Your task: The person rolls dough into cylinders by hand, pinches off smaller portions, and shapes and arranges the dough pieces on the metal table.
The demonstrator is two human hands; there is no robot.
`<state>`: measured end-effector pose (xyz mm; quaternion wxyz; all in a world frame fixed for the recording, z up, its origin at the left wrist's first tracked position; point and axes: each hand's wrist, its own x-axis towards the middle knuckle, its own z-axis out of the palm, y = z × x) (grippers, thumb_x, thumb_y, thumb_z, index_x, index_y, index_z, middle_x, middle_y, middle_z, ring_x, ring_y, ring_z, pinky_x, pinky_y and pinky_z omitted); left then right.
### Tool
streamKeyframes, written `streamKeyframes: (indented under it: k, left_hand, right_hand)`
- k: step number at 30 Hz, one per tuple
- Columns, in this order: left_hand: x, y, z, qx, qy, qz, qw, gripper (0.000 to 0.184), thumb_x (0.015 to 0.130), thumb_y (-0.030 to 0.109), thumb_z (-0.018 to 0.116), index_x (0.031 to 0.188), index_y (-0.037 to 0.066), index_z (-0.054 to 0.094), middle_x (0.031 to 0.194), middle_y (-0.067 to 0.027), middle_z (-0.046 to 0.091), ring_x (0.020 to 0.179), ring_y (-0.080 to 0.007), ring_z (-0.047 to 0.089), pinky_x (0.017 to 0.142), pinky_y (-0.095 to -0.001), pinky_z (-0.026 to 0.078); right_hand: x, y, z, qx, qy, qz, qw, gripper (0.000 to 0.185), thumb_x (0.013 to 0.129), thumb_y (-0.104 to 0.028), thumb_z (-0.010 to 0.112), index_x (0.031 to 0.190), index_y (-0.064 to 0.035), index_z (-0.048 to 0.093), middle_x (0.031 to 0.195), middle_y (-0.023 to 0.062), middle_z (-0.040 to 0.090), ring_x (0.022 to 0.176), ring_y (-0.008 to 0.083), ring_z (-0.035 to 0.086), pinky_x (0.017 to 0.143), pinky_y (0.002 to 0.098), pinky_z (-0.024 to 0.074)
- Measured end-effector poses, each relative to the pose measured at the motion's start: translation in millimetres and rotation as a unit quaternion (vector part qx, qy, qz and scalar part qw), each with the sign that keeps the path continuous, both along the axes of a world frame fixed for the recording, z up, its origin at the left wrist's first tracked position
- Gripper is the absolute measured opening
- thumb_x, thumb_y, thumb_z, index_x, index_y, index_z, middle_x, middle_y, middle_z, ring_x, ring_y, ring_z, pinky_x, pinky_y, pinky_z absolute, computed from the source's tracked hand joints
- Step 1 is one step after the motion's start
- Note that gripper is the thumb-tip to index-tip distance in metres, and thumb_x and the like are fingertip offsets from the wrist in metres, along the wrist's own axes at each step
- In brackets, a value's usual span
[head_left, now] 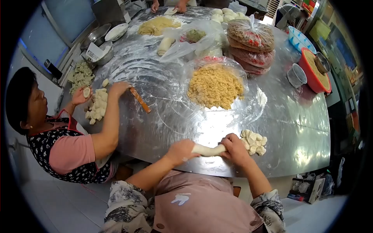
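A smooth white dough rope (209,150) stretches between my two hands near the front edge of the metal table, sagging slightly in the middle. My left hand (182,152) is closed round its left end. Fingers bent, my right hand (235,148) grips the other end; the fingertips are partly hidden. Just beyond the right hand lies a cluster of small cut dough pieces (253,142). Farther up the table, a mound of crumbly yellow filling (215,86) rests on clear plastic.
At left, a co-worker (74,143) holds a small dough piece and a wooden stick (140,99) beside more dough pieces (98,105). Stacked bagged filling (251,46), a red basin (314,72) and a plastic tub (297,75) stand at right. Another person's hands (181,6) work at the far edge.
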<state>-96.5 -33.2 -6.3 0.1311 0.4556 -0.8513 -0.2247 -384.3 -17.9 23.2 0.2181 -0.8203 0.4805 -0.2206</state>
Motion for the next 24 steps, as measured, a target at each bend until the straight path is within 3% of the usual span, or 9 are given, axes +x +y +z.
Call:
streamKeyframes:
  k: [6,9,10,13,14,17,18,21,24]
  left_hand:
    - [35,-24,30,0.092,-0.109,0.125,0.982,0.057,0.075,0.055,0.075,0.106,0.008,0.064,0.109,-0.0143,0.063,0.102,-0.0335,0.062,0.083,-0.0449,0.050]
    - [27,-21,54,-0.127,-0.086,0.063,0.986,0.076,0.069,0.055,0.079,0.124,0.007,0.058,0.126,-0.0169,0.057,0.115,-0.0349,0.056,0.098,-0.0482,0.043]
    - [11,-21,66,-0.110,-0.055,0.048,0.991,0.089,0.065,0.046,0.084,0.136,0.008,0.049,0.134,-0.0172,0.053,0.130,-0.0349,0.047,0.109,-0.0513,0.031]
    - [-32,-27,55,-0.031,0.149,-0.018,0.988,0.078,0.070,0.033,0.082,0.137,0.010,0.048,0.133,-0.0176,0.056,0.126,-0.0366,0.051,0.105,-0.0485,0.037]
    - [-44,-28,50,0.074,0.197,0.007,0.978,0.059,0.075,0.024,0.077,0.128,0.011,0.055,0.117,-0.0188,0.065,0.109,-0.0376,0.061,0.093,-0.0441,0.047]
    - [-54,-27,49,0.190,0.207,0.016,0.960,0.036,0.080,0.025,0.072,0.111,0.011,0.061,0.095,-0.0195,0.068,0.093,-0.0426,0.063,0.078,-0.0479,0.050]
    - [-57,-21,53,0.164,0.241,0.020,0.956,0.024,0.083,0.023,0.068,0.100,0.007,0.061,0.088,-0.0211,0.067,0.087,-0.0435,0.064,0.073,-0.0487,0.050]
    - [-59,-12,50,0.166,0.255,0.038,0.952,0.024,0.082,0.017,0.069,0.101,0.004,0.063,0.087,-0.0202,0.068,0.082,-0.0376,0.067,0.073,-0.0399,0.052]
    - [-59,-10,54,0.118,0.268,0.012,0.956,0.020,0.082,0.015,0.068,0.098,0.004,0.065,0.088,-0.0199,0.067,0.082,-0.0387,0.066,0.073,-0.0400,0.052]
  right_hand:
    - [59,-12,0,0.150,-0.111,-0.154,0.970,0.045,0.085,-0.031,0.078,0.111,-0.0019,0.055,0.100,0.0216,0.064,0.088,0.0378,0.065,0.077,0.0419,0.0518]
    - [66,-19,17,0.154,-0.164,-0.164,0.961,0.042,0.087,-0.027,0.076,0.114,-0.0019,0.056,0.102,0.0212,0.065,0.086,0.0354,0.067,0.076,0.0393,0.0540]
    - [66,-20,26,0.142,-0.172,-0.158,0.962,0.041,0.087,-0.026,0.076,0.115,-0.0019,0.057,0.102,0.0206,0.065,0.085,0.0348,0.067,0.076,0.0386,0.0544]
    - [72,-13,46,0.085,-0.192,-0.115,0.971,0.033,0.092,-0.020,0.069,0.118,-0.0023,0.057,0.098,0.0172,0.062,0.084,0.0318,0.065,0.074,0.0368,0.0544]
    - [74,-10,50,0.042,-0.180,-0.131,0.974,0.029,0.093,-0.019,0.067,0.115,-0.0023,0.058,0.096,0.0167,0.061,0.084,0.0317,0.064,0.073,0.0377,0.0535]
    - [78,1,49,-0.002,-0.198,-0.219,0.955,0.019,0.095,-0.017,0.063,0.106,-0.0024,0.060,0.094,0.0160,0.060,0.083,0.0320,0.062,0.072,0.0394,0.0515]
    - [81,5,45,0.001,-0.216,-0.254,0.943,0.016,0.096,-0.017,0.062,0.103,-0.0024,0.061,0.094,0.0159,0.059,0.082,0.0322,0.062,0.072,0.0397,0.0510]
    - [93,7,36,-0.052,-0.226,-0.245,0.941,0.012,0.094,-0.013,0.061,0.098,-0.0013,0.060,0.088,0.0137,0.057,0.077,0.0270,0.058,0.071,0.0356,0.0487]
    - [99,2,43,-0.096,-0.191,-0.261,0.941,0.010,0.090,-0.010,0.066,0.090,-0.0010,0.061,0.083,0.0144,0.058,0.073,0.0300,0.059,0.067,0.0368,0.0484]
